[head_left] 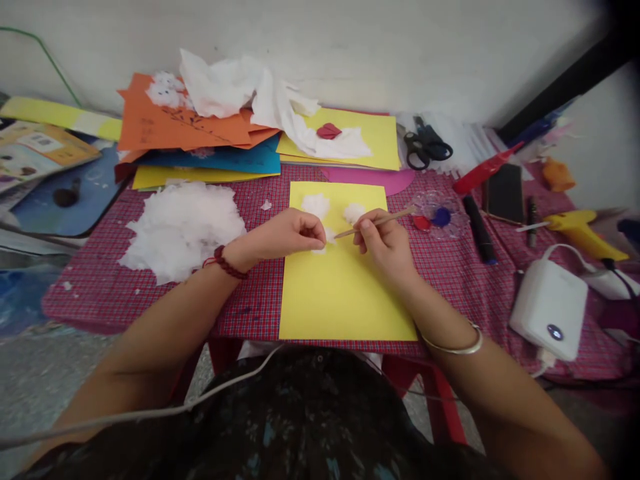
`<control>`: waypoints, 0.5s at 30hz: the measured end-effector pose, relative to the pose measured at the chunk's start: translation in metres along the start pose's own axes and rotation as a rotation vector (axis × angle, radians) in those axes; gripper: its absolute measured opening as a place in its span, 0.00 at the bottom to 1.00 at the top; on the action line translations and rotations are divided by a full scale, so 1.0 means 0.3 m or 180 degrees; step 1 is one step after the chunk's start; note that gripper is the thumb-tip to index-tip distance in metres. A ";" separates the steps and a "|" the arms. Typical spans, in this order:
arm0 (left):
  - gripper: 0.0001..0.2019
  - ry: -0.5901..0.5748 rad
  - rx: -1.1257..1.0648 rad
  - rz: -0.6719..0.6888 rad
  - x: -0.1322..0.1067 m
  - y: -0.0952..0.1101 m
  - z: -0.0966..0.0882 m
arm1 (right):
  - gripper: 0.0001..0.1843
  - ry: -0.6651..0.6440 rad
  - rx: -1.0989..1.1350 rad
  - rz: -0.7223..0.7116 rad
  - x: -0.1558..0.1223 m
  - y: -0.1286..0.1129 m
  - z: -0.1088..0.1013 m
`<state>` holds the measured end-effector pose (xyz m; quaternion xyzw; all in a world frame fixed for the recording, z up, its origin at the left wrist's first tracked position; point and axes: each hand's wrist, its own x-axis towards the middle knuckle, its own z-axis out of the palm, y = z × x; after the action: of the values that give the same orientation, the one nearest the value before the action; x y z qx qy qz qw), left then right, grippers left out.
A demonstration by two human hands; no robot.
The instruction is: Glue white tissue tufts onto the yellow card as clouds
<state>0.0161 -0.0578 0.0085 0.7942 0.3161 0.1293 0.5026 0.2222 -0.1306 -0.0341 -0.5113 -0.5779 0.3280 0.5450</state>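
Note:
A yellow sheet of paper point(345, 287) lies in front of me with white fluffy tufts on it, one at the upper left point(316, 205) and another at the upper right point(354, 213). My right hand point(383, 243) grips a thin wooden stick point(395, 217), its pointed end at a small white tuft point(329, 234) in the middle. Just left of that tuft, my left hand point(293, 235) is closed in a pinch; whatever its fingertips hold is hidden. Left of the sheet sits a large heap of white fluff point(185, 230), resembling cotton.
A clear palette with red and blue paint point(440, 215) is right of the sheet. Beyond it lie a black marker point(479, 230), a phone point(504, 193), a yellow glue gun point(575, 230) and a white power bank point(550, 307). Scissors point(425, 143) and orange papers point(165, 130) are at the back.

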 end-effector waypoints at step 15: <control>0.04 0.0938 0.0225 -0.0196 0.082 -0.036 0.092 | 0.16 -0.0082 0.0138 -0.0130 -0.024 -0.051 -0.004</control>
<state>0.0453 -0.0589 -0.0163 0.7737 0.4150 0.2178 0.4263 0.2190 -0.1416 -0.0217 -0.4832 -0.5879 0.3358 0.5551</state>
